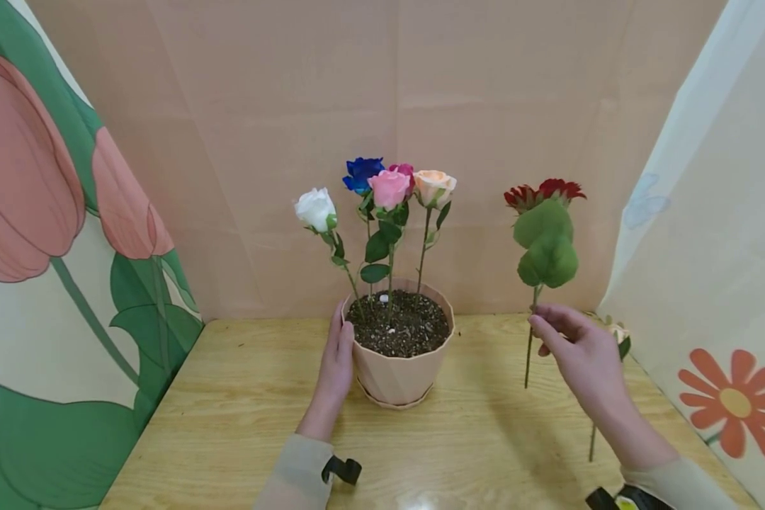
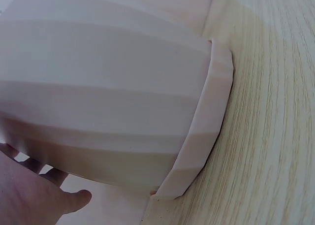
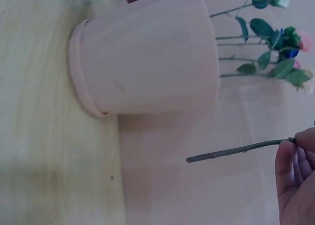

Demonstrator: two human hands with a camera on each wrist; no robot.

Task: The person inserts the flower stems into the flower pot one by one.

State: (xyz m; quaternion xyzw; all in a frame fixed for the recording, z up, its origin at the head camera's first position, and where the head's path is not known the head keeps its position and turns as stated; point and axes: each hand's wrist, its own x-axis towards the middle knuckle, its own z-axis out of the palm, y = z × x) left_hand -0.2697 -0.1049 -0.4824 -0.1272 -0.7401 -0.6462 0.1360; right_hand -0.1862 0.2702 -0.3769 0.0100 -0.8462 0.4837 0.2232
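A pale pink flower pot [image 1: 398,375] filled with dark soil stands on the table with several artificial roses upright in it: a white rose [image 1: 316,210], a blue rose [image 1: 361,174], a pink rose [image 1: 390,188], a peach rose [image 1: 435,187] and a magenta one partly hidden. My left hand [image 1: 338,354] rests along the pot's left side, fingers straight up to the rim. To the pot's right, my right hand [image 1: 580,350] pinches the stem of a dark red flower [image 1: 551,193] with broad green leaves. Its bare lower stem [image 3: 231,151] hangs below the fingertips, apart from the pot.
Behind my right hand another pale flower [image 1: 618,331] lies on the wooden table [image 1: 261,418], its stem reaching toward the front. A pinkish cloth backdrop [image 1: 280,106] rises at the table's far edge, with flower-printed panels on both sides. The pot sits in a matching saucer [image 2: 204,121].
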